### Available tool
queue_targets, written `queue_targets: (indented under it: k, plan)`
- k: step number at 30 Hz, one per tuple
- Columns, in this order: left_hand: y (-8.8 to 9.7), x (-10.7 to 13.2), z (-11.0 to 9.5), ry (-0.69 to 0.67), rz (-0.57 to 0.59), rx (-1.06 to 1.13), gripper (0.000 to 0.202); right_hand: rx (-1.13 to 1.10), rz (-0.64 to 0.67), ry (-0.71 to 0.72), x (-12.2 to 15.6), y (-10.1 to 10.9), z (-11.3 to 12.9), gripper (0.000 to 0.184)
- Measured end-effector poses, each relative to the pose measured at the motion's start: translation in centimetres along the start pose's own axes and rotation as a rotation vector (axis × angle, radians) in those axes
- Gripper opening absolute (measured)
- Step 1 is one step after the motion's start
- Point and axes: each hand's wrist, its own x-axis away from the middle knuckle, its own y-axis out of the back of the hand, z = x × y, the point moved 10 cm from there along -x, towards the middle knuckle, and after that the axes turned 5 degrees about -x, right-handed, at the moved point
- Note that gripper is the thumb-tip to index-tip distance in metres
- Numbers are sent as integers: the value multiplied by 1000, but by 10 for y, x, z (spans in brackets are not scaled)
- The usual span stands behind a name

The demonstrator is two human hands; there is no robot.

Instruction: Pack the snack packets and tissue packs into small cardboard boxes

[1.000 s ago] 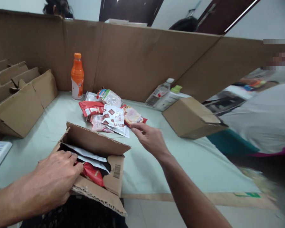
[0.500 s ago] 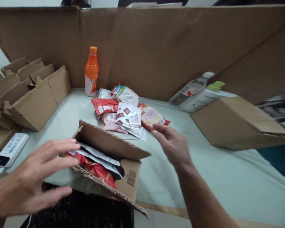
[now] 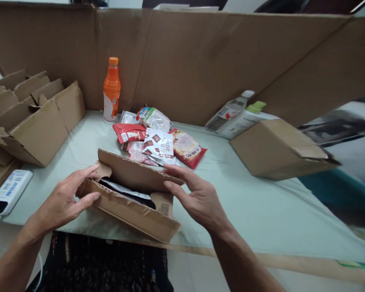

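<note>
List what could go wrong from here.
The open box sits close to the near edge of the table, so a nudge might tip it off. Its flaps stand open, so packets inside could spill if it tilts. The white cable hangs by the left forearm; a snag might drag the power bank.

Indoor makeshift workstation | cloth-covered table | cardboard partition | pale floor

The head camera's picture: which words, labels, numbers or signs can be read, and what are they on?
"Super": white packet; the word beside it is unclear.
Barcode, no legible digits: open cardboard box.
Too small or blurred: print on the power bank, orange bottle, clear bottle, white bottle and red packets.
</note>
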Motion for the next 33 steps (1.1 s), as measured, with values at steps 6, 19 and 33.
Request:
queue_targets:
  k: [6, 19, 33]
  plan:
    - [-6, -3, -1, 54, -166, -133, 44, 55, 178, 208, 28, 2, 49, 41]
    - [-22, 2, 26, 51, -155, 99, 28, 392, 633, 370, 52, -67, 43, 95]
    - [-123, -13, -68, -67, 232, 360, 63, 532, 146, 197, 148, 97, 2, 68]
